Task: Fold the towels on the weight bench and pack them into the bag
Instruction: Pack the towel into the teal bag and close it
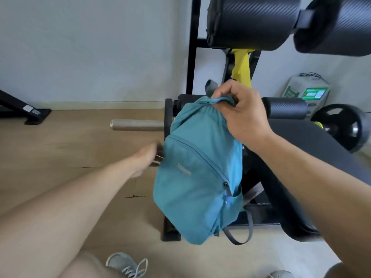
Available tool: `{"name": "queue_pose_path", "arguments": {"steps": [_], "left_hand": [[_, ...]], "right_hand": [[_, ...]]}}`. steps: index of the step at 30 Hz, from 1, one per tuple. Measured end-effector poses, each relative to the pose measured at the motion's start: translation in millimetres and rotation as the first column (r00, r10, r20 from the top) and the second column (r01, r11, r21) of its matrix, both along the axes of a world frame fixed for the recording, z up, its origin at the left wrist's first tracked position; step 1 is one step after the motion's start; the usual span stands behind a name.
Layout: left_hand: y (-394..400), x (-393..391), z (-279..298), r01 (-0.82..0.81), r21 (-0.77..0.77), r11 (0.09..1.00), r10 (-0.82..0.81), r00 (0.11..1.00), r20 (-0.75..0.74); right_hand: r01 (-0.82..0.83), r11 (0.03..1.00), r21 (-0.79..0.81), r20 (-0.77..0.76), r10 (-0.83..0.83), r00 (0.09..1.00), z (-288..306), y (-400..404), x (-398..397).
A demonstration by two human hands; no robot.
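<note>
Nearest, at btm edge, two grey sneakers (128,265) are being seen on the wood floor (60,149), one at ctr-left, one cut off at btm right. Above them a teal bag (196,173) is being held up in mid-air, hanging clear of the floor w/ open room to its left; its lower strap loop is dangling near the black bench base. The bag's top is being bunched and gripped by the right hand (241,115), fingers curled tight around the fabric. The left hand (148,155) is being reached in behind the bag's left edge; it's blurred and half hidden, so its grip can't be told. The weight bench (297,157) pad is being seen just right of the bag, running toward the right edge. Farther back, a steel bar sleeve (136,125) is sticking out left, well apart from the wall (90,47). No towels are being shown.
</note>
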State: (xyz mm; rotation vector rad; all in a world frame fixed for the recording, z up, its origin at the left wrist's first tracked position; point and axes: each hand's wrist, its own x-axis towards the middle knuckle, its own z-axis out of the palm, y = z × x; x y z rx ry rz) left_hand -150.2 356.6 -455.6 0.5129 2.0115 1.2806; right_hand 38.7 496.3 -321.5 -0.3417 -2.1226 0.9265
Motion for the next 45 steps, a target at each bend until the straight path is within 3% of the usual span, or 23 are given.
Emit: {"name": "queue_pose_path", "arguments": {"steps": [5, 8, 10, 14, 18, 26, 36, 39, 42, 45], "left_hand": [[15.0, 14.8, -10.3, 0.176, -0.101, 0.979, -0.183, 0.981, -0.066], [27.5, 18.1, -6.5, 0.167, -0.009, 0.986, -0.166, 0.986, 0.023], [29.6, 19.5, -2.9, 0.23, -0.057, 0.971, -0.226, 0.972, 0.069], [25.2, 20.1, -7.4, 0.43, -0.306, 0.849, -0.391, 0.902, 0.183], [19.5, 23.6, -12.5, 0.586, -0.361, 0.726, -0.491, 0.809, 0.323], [18.1, 30.0, 5.0, 0.659, -0.413, 0.629, -0.534, 0.752, 0.387], [4.8, 25.1, 12.3, 0.505, -0.409, 0.76, -0.369, 0.854, 0.368], [3.7, 29.3, 7.4, 0.475, -0.382, 0.792, -0.412, 0.879, 0.239], [9.9, 32.9, 4.7, 0.366, -0.278, 0.888, -0.361, 0.93, 0.071], [17.5, 32.7, 7.3, 0.301, -0.113, 0.947, -0.297, 0.953, 0.052]], "right_hand": [[-0.023, 0.995, -0.097, 0.035, 0.026, 0.999, -20.8, 10.2, 22.5], [-0.049, 0.993, -0.107, 0.071, 0.057, 0.996, -22.4, 12.9, 29.9], [-0.053, 0.994, -0.095, 0.084, 0.061, 0.995, -24.6, 13.1, 33.5], [-0.03, 0.993, -0.113, 0.073, 0.038, 0.997, -29.4, 11.6, 41.3], [-0.035, 0.991, -0.13, 0.109, 0.05, 0.993, -33.9, 9.5, 43.2], [0.039, 0.988, -0.151, 0.046, -0.033, 0.998, -34.4, 19.9, 49.2], [0.142, 0.974, -0.177, 0.035, -0.138, 0.99, -36.7, 19.1, 51.0], [0.127, 0.977, -0.171, 0.037, -0.122, 0.992, -37.7, 18.2, 50.7], [0.102, 0.983, -0.151, 0.039, -0.097, 0.995, -37.1, 16.6, 51.0], [0.098, 0.984, -0.151, 0.026, -0.095, 0.995, -36.6, 16.2, 51.3]]}}
